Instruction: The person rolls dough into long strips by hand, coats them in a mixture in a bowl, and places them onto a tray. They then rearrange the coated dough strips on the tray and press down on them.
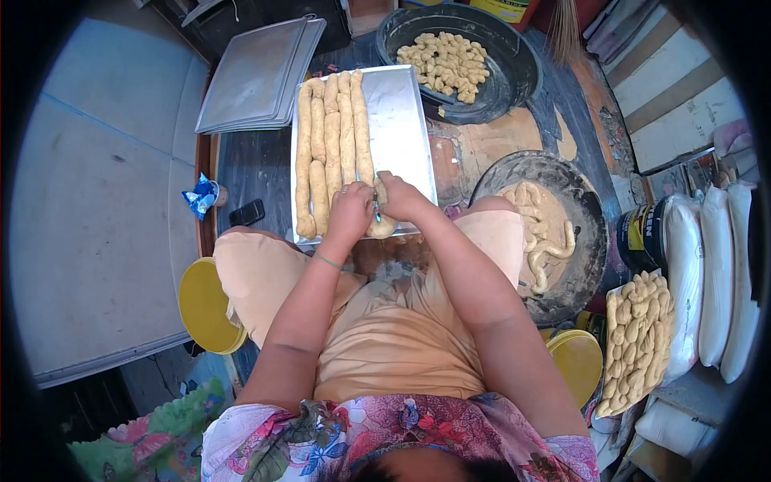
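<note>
On a metal baking tray [401, 120] lie several long dough ropes [332, 128] side by side, filling its left half. My left hand [351, 210], with a ring and a thin bracelet, is closed on the near end of the rightmost rope [361, 128]. Close beside it my right hand [401, 198] has its fingers curled round the dough there. A rounded dough end [382, 227] bulges below the hands at the tray's front edge. Between the hands shows a small, thin thing with a teal part [377, 212], which I cannot tell the kind of.
A dark basin [514, 88] at the back holds many small dough pieces. Right of my knee, another round basin [590, 241] holds dough strips. A tray of shaped dough [636, 341] stands right, near plastic-wrapped packs [715, 277]. Stacked trays [253, 76] and a phone [246, 213] are left.
</note>
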`<control>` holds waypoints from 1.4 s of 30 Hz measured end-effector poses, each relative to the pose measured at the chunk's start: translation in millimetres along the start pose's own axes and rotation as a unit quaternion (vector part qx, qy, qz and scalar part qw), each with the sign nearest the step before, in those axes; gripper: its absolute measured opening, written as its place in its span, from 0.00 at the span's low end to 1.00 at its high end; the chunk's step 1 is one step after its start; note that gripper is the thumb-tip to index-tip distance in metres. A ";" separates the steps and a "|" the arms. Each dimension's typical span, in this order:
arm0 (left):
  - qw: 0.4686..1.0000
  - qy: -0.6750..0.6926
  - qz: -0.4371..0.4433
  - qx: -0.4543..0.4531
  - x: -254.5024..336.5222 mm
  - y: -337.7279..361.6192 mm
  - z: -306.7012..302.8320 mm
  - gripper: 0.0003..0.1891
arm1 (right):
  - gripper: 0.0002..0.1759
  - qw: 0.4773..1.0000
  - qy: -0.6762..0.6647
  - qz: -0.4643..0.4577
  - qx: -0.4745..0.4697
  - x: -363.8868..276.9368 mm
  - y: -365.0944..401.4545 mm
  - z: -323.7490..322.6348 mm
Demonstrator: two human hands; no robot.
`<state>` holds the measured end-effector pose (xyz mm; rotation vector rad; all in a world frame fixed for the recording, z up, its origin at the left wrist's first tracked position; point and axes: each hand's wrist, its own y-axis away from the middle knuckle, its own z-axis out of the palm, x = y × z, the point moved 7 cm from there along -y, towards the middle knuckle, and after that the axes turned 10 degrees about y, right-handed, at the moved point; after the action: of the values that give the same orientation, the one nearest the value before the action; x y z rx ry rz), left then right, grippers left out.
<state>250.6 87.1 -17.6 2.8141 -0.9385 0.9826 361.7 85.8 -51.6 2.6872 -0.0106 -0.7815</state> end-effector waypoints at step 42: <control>0.972 -0.228 -0.001 -0.061 24.3 26.7 36.2 0.31 | 0.21 0.999 0.032 0.007 -0.036 7.2 16.2 -20.9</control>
<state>271.5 44.8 -37.4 2.9835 -0.9828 0.2566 380.2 76.6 -33.6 2.6394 0.0146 -0.6798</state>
